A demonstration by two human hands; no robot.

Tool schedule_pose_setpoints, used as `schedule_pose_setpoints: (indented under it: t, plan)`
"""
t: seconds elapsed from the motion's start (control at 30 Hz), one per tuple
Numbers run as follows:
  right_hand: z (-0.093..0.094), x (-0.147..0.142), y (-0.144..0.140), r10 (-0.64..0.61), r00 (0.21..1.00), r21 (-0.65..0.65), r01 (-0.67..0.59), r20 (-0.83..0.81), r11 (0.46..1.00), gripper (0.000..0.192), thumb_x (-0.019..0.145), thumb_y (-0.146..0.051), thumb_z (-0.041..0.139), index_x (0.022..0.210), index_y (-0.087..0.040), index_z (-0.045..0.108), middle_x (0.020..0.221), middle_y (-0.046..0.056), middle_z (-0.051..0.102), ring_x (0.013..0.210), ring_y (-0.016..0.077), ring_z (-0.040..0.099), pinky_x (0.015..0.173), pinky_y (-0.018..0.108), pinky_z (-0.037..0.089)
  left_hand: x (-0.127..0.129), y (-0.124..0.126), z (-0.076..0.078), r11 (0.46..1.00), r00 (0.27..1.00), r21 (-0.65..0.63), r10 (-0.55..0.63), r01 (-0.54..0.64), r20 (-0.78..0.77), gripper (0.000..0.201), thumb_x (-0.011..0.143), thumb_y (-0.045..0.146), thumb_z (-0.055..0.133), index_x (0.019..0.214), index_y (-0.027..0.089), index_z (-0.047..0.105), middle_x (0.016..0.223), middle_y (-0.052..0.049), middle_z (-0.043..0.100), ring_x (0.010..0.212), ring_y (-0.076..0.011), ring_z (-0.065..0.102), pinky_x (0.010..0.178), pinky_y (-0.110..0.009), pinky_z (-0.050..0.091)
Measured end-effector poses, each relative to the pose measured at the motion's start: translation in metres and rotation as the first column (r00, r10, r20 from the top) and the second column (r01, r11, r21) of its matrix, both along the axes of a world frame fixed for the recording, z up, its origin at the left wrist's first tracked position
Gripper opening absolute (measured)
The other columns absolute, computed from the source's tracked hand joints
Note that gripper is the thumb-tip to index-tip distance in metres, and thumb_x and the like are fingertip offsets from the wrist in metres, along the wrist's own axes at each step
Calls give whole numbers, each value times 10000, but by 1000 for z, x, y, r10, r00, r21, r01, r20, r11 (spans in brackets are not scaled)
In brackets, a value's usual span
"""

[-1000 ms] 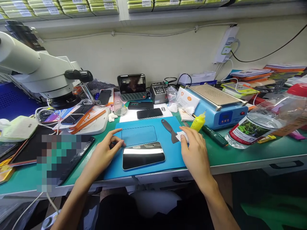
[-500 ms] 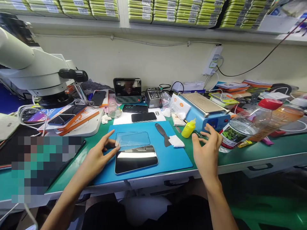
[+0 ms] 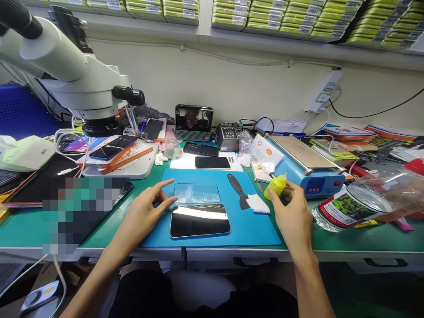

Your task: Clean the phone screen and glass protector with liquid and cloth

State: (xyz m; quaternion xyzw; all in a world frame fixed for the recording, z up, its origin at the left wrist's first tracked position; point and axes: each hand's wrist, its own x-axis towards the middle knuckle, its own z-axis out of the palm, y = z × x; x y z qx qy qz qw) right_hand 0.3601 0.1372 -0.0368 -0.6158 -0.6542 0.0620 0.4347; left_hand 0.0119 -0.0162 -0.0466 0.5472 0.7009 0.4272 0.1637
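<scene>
Meanwhile, right hand clamped around yellow bottle, left hand open-fingered beside glass sheet.

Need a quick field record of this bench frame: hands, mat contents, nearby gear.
left hand: open, fingertips at the left edge of the clear glass panel
right hand: closing on the yellow bottle
blue mat: holds the panel, a phone face up, a black scraper, a white wipe
rear left: microscope
right: blue heating plate machine, plastic bottle lying down
</scene>
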Motion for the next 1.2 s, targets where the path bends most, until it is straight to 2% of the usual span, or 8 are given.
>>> schedule_pose_setpoints:
  t: [0.1,0.23,0.33,0.43,0.5,0.57,0.97,1.2]
  plan:
    - [5,-7,-11,58,998,61,-56,-35,997,625,944,-608,631,1414,-196,606,1304,186,725,1193,368,701,1022,547,554,1,-3,5,998,998,-21,54,-54,30,460,1081,560,481,1389,281,680,787,36,685,697,-185,611,706,-293,459]
    - [12,-21,-45,299,952,58,-296,-58,953,549,970,-573,671,1426,-267,651,1298,112,722,1082,295,751,935,453,626,1,-4,7,995,995,-55,89,-86,42,417,1100,525,432,1252,267,722,771,36,696,603,-170,565,589,-281,397]
    - [16,-32,-73,453,891,36,-454,19,890,470,978,-517,715,1389,-300,647,1210,62,772,1019,259,786,870,379,658,0,-3,7,995,997,-70,76,-74,22,356,1089,467,460,1207,272,732,789,36,719,642,-176,605,628,-283,423]
    - [19,-41,-94,595,780,67,-616,194,785,284,1021,-405,697,1284,-300,671,1184,39,787,1034,235,786,890,343,658,0,-2,8,995,998,-75,61,-61,-1,327,1080,423,467,1178,274,740,817,32,741,724,-193,660,701,-295,458]
    - [21,-44,-101,653,707,79,-692,272,717,253,1041,-326,678,1291,-290,679,1207,38,782,1083,222,772,921,332,649,-1,-2,8,996,999,-76,53,-53,-11,329,1075,411,462,1162,270,747,823,22,748,780,-211,682,731,-306,468]
    - [22,-46,-105,669,680,92,-718,299,689,278,1043,-277,679,1322,-277,682,1241,41,773,1140,215,753,957,329,636,-1,-2,8,996,999,-75,41,-42,-18,336,1073,406,457,1154,267,752,823,14,751,833,-228,693,760,-317,473]
    - [24,-43,-108,657,670,88,-720,345,688,312,1054,-226,663,1362,-276,684,1271,46,754,1163,219,727,969,353,619,-1,-3,8,997,999,-75,14,-16,-32,324,1092,404,453,1149,275,745,833,20,749,907,-239,683,805,-328,461]
    - [27,-23,-103,583,727,94,-651,363,753,270,1054,-250,666,1320,-277,699,1254,32,749,1157,208,717,983,325,610,-2,-4,8,996,1000,-91,8,-10,-29,327,1090,412,452,1185,290,739,851,19,742,953,-247,666,845,-335,454]
